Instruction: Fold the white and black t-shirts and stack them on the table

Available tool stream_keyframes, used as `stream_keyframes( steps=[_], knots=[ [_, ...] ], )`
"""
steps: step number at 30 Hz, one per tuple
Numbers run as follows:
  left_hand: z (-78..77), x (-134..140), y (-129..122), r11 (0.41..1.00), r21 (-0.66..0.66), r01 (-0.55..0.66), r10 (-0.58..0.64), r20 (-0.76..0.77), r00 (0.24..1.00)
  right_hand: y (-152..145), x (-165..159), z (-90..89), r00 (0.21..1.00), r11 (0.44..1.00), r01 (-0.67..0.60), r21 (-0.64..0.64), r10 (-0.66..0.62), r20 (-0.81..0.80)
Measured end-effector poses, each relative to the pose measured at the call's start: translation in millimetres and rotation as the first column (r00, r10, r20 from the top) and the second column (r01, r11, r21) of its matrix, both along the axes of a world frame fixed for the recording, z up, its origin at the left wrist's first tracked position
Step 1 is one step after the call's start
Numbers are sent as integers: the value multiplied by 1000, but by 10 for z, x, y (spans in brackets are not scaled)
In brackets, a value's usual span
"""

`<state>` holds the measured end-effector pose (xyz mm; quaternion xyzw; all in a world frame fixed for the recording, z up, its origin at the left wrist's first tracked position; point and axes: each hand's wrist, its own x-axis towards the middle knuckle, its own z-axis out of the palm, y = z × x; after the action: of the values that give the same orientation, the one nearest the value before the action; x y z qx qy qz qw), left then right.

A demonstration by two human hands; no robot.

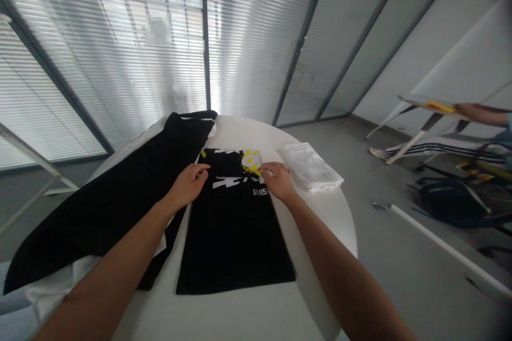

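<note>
A black T-shirt (pixel 236 240) with white and yellow print lies in a long folded strip on the white table (pixel 224 314). Its far end is turned over toward me, showing a yellow patch and white shapes. At the left edge of that fold, my left hand (pixel 190 184) is closed with thumb and fingers on the cloth. My right hand (pixel 279 180) pinches the opposite edge beside the yellow print. Lettering, partly hidden, shows just below the fold.
Black clothing (pixel 132 186) is heaped along the table's left side, with white cloth under it. A folded white stack (pixel 312 166) sits at the right edge. On the right, another person's hand (pixel 474 112) rests at a second table, near a dark bag (pixel 452 202) and a white pole (pixel 444 248).
</note>
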<state>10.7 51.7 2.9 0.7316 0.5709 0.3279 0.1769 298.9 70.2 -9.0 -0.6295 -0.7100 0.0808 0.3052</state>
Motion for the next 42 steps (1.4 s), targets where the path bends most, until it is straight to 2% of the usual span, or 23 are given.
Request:
stream_keyframes(
  steps=[1, 3, 9, 12, 15, 19, 22, 25, 28, 30, 33, 35, 38, 42],
  knots=[
    [-37, -53, 60, 997, -35, -67, 68, 30, 997, -1, -3, 2, 1000, 1000, 8, -10, -7, 6],
    [-86, -94, 124, 991, -78, -109, 114, 63, 991, -2, -10, -1, 999, 999, 21, -34, -20, 27],
    [-68, -16, 127, 991, -131, -25, 30, 39, 999, 17, -34, -57, 998, 997, 50, -63, -48, 35],
    [-92, -38, 209, 988, -147, -36, 50, 94, 994, 24, -37, -117, 997, 998, 9, -67, -4, 75],
    [-120, -78, 360, 976, -195, -101, 129, 141, 982, 26, -33, -176, 984, 997, -58, -53, 66, 166],
    [-97, -75, 500, 925, -280, -257, 267, -2, 964, 33, -17, -203, 968, 992, -113, -56, 123, 221],
    [-99, -54, 514, 927, -241, -286, 275, -78, 958, 48, -10, -192, 972, 989, -138, -46, 145, 186],
    [-148, -58, 526, 954, -209, -216, 217, -19, 976, 71, -16, -191, 980, 986, -164, -31, 166, 105],
    [-191, -73, 563, 963, -204, -176, 206, 137, 969, 94, -25, -208, 974, 974, -224, -2, 224, -19],
    [-190, -71, 579, 963, -220, -153, 212, 275, 938, 107, -31, -222, 957, 964, -265, 34, 267, -116],
    [-149, -48, 564, 957, -275, -93, 220, 474, 853, 128, -43, -233, 916, 960, -275, 45, 276, -291],
    [-109, -34, 530, 943, -327, -59, 245, 564, 789, 145, -52, -230, 860, 959, -283, 28, 267, -436],
    [-50, -35, 472, 911, -411, 28, 264, 636, 725, 173, -64, -217, 724, 957, -289, 1, 220, -654],
    [26, -59, 424, 875, -456, 160, 204, 649, 733, 200, -75, -222, 533, 965, -258, -50, 99, -840]
  ],
)
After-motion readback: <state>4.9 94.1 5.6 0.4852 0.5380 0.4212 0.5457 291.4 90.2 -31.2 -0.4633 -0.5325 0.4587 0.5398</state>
